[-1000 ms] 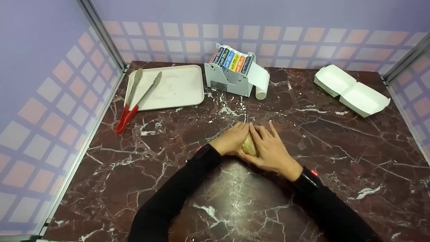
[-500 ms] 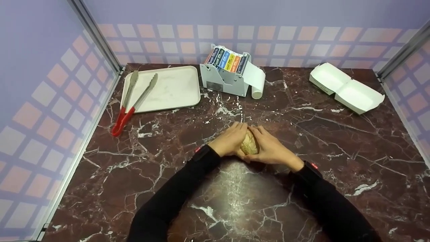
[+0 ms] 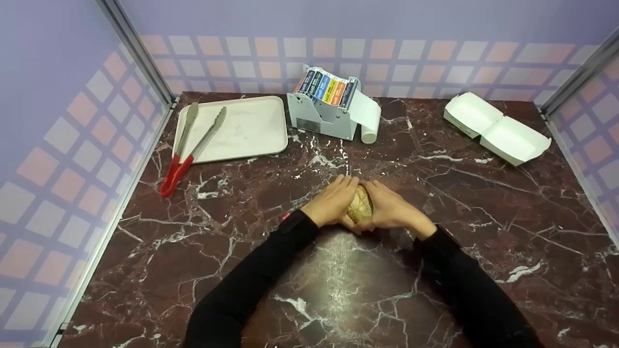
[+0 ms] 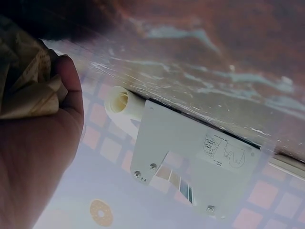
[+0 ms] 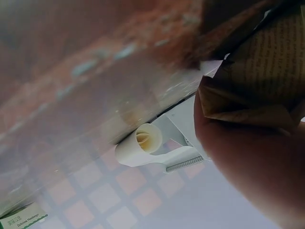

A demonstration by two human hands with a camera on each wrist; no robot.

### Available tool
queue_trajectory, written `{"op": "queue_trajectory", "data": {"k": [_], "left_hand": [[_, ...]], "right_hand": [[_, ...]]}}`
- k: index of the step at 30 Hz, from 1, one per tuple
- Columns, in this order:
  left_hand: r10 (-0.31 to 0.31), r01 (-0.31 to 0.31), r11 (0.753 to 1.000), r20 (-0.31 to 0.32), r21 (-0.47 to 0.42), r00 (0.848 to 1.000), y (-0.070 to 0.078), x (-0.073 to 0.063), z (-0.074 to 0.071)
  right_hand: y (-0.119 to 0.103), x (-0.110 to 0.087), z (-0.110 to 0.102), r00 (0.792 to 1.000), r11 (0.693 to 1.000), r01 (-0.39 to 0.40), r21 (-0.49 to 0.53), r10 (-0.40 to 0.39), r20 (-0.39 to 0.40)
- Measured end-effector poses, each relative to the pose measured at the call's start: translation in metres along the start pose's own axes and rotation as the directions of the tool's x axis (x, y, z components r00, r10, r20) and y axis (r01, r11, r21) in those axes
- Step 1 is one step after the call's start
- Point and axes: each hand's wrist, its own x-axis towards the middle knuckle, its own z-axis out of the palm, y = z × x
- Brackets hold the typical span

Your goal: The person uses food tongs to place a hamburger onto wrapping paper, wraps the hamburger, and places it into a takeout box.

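Between my two hands, on the dark red marbled tabletop (image 3: 271,251), is a rounded bundle wrapped in brown printed paper (image 3: 359,207). My left hand (image 3: 333,202) grips its left side, fingers over the far end. From the right, my right hand (image 3: 391,208) holds it with thumb and fingers around the edge. Folded paper layers (image 4: 35,102) lie against the left hand in the left wrist view. Print and a creased fold of the wrapping paper (image 5: 276,62) show in the right wrist view. Whatever is inside the wrapping is hidden.
Behind the hands stands a grey label dispenser (image 3: 321,118) with colored label rolls and a white strip (image 3: 369,135) hanging off its right side. Red-handled tongs (image 3: 175,171) lie across a cream tray (image 3: 256,125) at back left. An opened white carton (image 3: 517,140) sits at back right.
The right hand's fingers, spread over the bundle a second ago, have drawn in against its right side. More of the paper wrapping now shows. The left hand has stayed nearly in place.
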Motion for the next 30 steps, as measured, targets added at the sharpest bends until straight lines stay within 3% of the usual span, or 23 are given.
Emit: {"op": "queue_trajectory", "data": {"k": [9, 14, 23, 27, 30], "left_hand": [[-0.009, 0.006, 0.992, -0.021, -0.129, 1.000, -0.001, -0.004, 0.001], [-0.009, 0.006, 0.993, -0.025, -0.121, 1.000, -0.001, -0.003, -0.001], [0.017, -0.016, 0.997, 0.016, -0.082, 1.000, -0.003, 0.001, -0.004], [0.024, -0.021, 0.995, 0.028, -0.102, 0.999, -0.005, 0.001, -0.003], [0.044, -0.042, 0.994, 0.018, -0.105, 0.999, -0.008, -0.002, -0.001]], "right_hand": [[0.003, 0.003, 0.001, 1.000, 0.996, 0.023, 0.090, -0.021, -0.022], [0.003, 0.003, 0.000, 0.999, 0.995, 0.031, 0.093, -0.029, -0.022], [0.004, -0.001, -0.002, 0.998, 0.999, -0.044, 0.003, 0.044, 0.046], [0.004, -0.001, -0.015, 0.993, 0.999, -0.039, 0.026, 0.036, 0.108], [0.005, 0.006, -0.038, 0.994, 0.992, -0.021, 0.127, 0.007, 0.107]]}}
